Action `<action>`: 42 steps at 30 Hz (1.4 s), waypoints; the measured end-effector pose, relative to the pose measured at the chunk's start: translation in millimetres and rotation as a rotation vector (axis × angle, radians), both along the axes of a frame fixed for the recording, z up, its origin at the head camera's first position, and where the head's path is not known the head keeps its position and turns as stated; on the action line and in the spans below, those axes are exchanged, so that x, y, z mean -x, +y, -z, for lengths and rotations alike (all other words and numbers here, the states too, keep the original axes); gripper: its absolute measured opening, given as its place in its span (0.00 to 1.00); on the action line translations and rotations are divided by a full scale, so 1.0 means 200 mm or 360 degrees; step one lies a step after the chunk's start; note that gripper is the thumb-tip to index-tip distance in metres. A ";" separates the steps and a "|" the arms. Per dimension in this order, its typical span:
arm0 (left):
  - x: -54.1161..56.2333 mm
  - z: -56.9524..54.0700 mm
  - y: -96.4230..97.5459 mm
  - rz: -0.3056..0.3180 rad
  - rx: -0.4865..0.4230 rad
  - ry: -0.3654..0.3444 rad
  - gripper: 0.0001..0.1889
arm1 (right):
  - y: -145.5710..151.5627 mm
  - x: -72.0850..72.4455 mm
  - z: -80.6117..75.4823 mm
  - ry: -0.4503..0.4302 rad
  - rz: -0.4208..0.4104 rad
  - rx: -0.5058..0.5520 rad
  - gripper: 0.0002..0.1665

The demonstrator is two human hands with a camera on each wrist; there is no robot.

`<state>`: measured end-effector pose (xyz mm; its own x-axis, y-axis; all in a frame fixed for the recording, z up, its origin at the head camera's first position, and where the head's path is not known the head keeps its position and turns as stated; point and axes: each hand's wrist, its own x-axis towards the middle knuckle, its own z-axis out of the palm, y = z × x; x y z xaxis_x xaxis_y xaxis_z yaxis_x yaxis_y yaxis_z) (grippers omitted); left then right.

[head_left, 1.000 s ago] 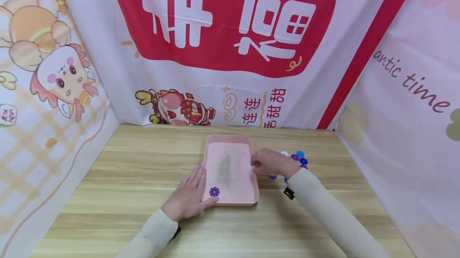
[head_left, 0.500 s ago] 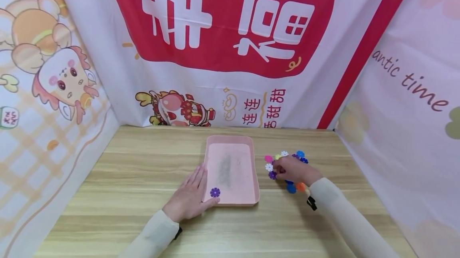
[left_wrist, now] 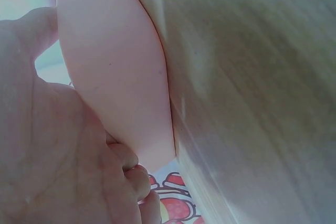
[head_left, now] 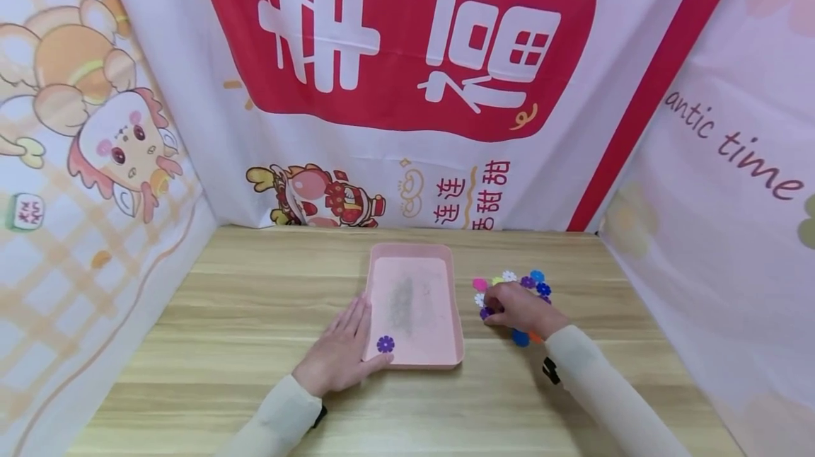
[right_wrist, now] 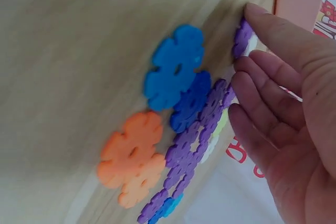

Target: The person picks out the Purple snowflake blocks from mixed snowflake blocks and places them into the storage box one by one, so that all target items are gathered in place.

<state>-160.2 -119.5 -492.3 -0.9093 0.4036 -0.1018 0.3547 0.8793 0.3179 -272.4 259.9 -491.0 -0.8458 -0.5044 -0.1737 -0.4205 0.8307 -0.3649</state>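
My left hand [head_left: 340, 347] lies with straight fingers along the near-left side of a pink tray [head_left: 458, 330]; the left wrist view shows the palm and fingers against the tray's outer wall [left_wrist: 121, 72]. A purple flower-shaped disc [head_left: 385, 344] sits inside the tray near my left thumb. My right hand [head_left: 525, 310] is over a group of flower-shaped discs right of the tray. In the right wrist view, its thumb and bent fingers stand apart, around the edges of another purple disc [right_wrist: 241, 38] on the table. The head view hides most of that disc.
Around my right hand lie more flower discs: pink [head_left: 480, 284], white [head_left: 509, 276], light blue [head_left: 538, 276], blue [right_wrist: 176, 69], orange [right_wrist: 134, 156] and several purple ones [right_wrist: 184, 145]. Printed cloth [head_left: 414, 188] hangs behind the wooden table [head_left: 267, 287].
My right hand has moved from the tray's right edge over to the discs, then slightly lower so the thumb is by a purple disc. The left hand stays at the tray.
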 end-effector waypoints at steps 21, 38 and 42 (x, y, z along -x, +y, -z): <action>0.00 0.02 0.00 -0.0009 -0.0004 -0.0002 0.55 | -0.02 0.06 -0.10 -0.0206 -0.0078 -0.0024 0.05; 0.00 0.01 -0.01 -0.0006 -0.0008 -0.0016 0.55 | -0.18 0.10 -0.38 -0.0032 -0.0340 -0.0082 0.03; 0.00 0.01 -0.01 -0.0001 -0.0013 -0.0007 0.55 | -0.30 0.11 -0.42 -0.0016 -0.0367 -0.0103 0.03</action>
